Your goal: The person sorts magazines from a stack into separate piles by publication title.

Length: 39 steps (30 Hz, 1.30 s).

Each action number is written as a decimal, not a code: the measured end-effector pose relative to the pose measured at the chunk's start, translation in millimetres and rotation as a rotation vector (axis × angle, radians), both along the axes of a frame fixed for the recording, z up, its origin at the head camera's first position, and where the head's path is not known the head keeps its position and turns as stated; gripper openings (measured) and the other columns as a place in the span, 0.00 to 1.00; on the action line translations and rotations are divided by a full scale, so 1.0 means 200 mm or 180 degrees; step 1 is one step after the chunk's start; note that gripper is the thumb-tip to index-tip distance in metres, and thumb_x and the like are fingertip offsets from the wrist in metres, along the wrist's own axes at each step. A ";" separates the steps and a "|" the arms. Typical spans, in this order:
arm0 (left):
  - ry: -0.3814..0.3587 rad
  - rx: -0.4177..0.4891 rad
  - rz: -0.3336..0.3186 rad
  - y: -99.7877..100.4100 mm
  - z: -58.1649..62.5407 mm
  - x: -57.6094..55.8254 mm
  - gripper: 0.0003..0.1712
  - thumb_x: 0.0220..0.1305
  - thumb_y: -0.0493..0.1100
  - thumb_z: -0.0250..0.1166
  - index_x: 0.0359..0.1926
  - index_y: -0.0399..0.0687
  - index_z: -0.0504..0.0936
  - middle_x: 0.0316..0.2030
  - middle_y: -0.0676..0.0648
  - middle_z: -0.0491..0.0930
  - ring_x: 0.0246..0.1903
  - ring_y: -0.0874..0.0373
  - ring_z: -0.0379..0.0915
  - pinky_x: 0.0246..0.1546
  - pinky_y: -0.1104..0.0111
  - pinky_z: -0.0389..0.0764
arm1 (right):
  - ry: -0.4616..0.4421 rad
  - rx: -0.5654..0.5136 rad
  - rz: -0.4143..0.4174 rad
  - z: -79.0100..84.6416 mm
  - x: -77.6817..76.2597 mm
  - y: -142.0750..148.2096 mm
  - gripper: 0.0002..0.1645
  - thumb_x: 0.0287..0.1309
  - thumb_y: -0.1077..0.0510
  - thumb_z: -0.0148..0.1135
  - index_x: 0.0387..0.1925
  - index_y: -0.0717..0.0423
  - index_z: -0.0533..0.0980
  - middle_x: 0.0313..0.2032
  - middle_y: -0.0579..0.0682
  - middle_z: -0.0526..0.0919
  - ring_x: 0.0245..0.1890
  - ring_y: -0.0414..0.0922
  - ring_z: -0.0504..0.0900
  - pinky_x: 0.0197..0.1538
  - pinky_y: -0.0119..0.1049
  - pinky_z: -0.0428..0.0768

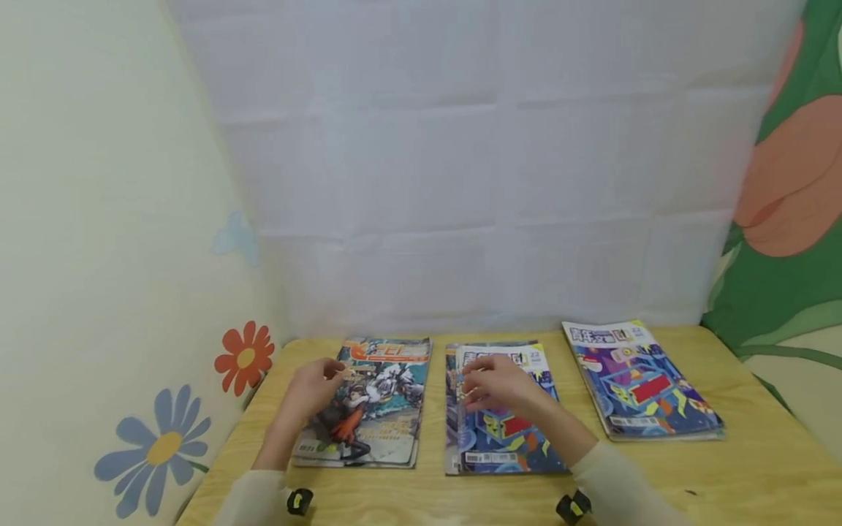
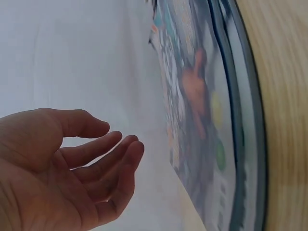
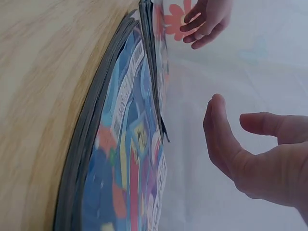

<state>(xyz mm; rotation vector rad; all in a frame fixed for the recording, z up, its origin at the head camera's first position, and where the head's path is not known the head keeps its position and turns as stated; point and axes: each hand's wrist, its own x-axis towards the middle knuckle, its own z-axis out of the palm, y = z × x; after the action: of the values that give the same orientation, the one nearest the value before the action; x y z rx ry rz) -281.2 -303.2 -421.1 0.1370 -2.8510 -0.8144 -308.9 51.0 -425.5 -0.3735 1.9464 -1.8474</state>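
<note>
My left hand (image 1: 317, 391) hovers over the left edge of a magazine pile (image 1: 384, 416) with a comic-style cover and orange title. In the left wrist view its fingers (image 2: 110, 178) are loosely bent, apart from the pile, with nothing between them. Above the middle pile of magazines (image 1: 520, 456), topped by a blue and purple cover, is my right hand (image 1: 501, 386). Its fingers (image 3: 221, 125) also curve loosely and hold nothing, as the right wrist view shows. Another magazine with a different cover peeks out beneath the middle pile's top one.
A third magazine pile (image 1: 647, 387), with the same blue and purple cover, lies tilted at the right of the wooden table (image 1: 743, 475). Behind the table hangs a white sheet (image 1: 460, 183). Painted walls with flowers stand on both sides.
</note>
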 end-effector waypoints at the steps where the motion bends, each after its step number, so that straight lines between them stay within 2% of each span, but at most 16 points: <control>1: 0.0053 -0.0017 -0.0057 0.03 0.00 0.01 0.15 0.67 0.37 0.61 0.50 0.31 0.83 0.42 0.38 0.83 0.40 0.46 0.79 0.39 0.53 0.81 | 0.0046 0.0015 -0.0044 0.00 0.00 0.02 0.24 0.68 0.63 0.59 0.61 0.73 0.71 0.44 0.70 0.81 0.41 0.61 0.86 0.43 0.50 0.86; 6: 0.0286 -0.0109 -0.0399 0.17 0.00 0.04 0.13 0.66 0.35 0.62 0.50 0.35 0.85 0.41 0.42 0.84 0.39 0.49 0.80 0.37 0.55 0.81 | 0.0232 0.0179 -0.0308 -0.03 0.02 0.13 0.22 0.66 0.64 0.59 0.57 0.74 0.73 0.39 0.68 0.83 0.35 0.58 0.86 0.41 0.52 0.86; 9: 0.0385 -0.0048 -0.0556 0.26 -0.02 0.05 0.13 0.67 0.34 0.62 0.50 0.37 0.85 0.42 0.43 0.85 0.39 0.50 0.81 0.36 0.56 0.82 | 0.0330 0.0249 -0.0490 -0.05 0.03 0.19 0.20 0.65 0.64 0.59 0.55 0.74 0.75 0.37 0.66 0.83 0.33 0.55 0.86 0.40 0.52 0.86; 14: 0.0417 0.0088 -0.0842 0.39 -0.06 0.06 0.10 0.68 0.33 0.63 0.48 0.38 0.85 0.40 0.46 0.85 0.35 0.52 0.81 0.31 0.60 0.81 | 0.0536 0.0414 -0.0740 -0.06 0.04 0.29 0.19 0.65 0.65 0.60 0.54 0.73 0.76 0.40 0.65 0.82 0.34 0.55 0.85 0.40 0.50 0.86; 18: 0.0331 0.0175 -0.1057 0.48 -0.09 0.03 0.10 0.69 0.33 0.61 0.48 0.38 0.85 0.37 0.47 0.84 0.32 0.57 0.78 0.28 0.63 0.78 | 0.0704 0.0659 -0.0891 -0.07 0.05 0.37 0.17 0.66 0.65 0.59 0.53 0.72 0.76 0.43 0.64 0.82 0.37 0.56 0.85 0.42 0.48 0.85; 23: 0.0019 0.0568 -0.1230 0.58 -0.12 0.00 0.15 0.69 0.33 0.56 0.52 0.33 0.82 0.34 0.44 0.82 0.23 0.56 0.78 0.20 0.65 0.76 | 0.0967 0.1040 -0.0909 -0.09 0.05 0.45 0.17 0.63 0.65 0.62 0.52 0.71 0.78 0.43 0.59 0.82 0.40 0.54 0.83 0.43 0.48 0.84; 27: -0.0078 0.0576 -0.1278 0.66 -0.15 -0.04 0.15 0.68 0.33 0.58 0.53 0.32 0.81 0.33 0.45 0.82 0.21 0.56 0.78 0.19 0.64 0.77 | 0.1077 0.1394 -0.0885 -0.11 0.04 0.50 0.20 0.62 0.63 0.66 0.53 0.70 0.78 0.44 0.56 0.82 0.45 0.53 0.81 0.45 0.48 0.83; 33: -0.0216 0.0215 -0.1213 0.76 -0.19 -0.08 0.12 0.66 0.35 0.63 0.47 0.34 0.84 0.32 0.46 0.82 0.24 0.59 0.73 0.22 0.66 0.76 | 0.0833 0.1679 -0.0788 -0.15 0.03 0.57 0.25 0.59 0.62 0.69 0.54 0.74 0.77 0.42 0.58 0.81 0.39 0.50 0.81 0.42 0.44 0.84; 39: -0.0326 0.0144 -0.1296 0.84 -0.20 -0.09 0.08 0.68 0.36 0.62 0.35 0.39 0.87 0.19 0.51 0.74 0.17 0.60 0.62 0.17 0.68 0.64 | 0.0561 0.1658 -0.0707 -0.17 0.04 0.62 0.29 0.58 0.63 0.70 0.56 0.79 0.73 0.47 0.65 0.80 0.40 0.53 0.83 0.40 0.44 0.86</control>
<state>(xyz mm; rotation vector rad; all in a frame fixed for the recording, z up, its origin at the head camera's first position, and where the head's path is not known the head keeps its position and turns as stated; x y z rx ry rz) -298.4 -136.1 -460.5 -0.4221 -3.0022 -0.9672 -301.3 175.6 -460.1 -0.1615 2.5789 -1.3804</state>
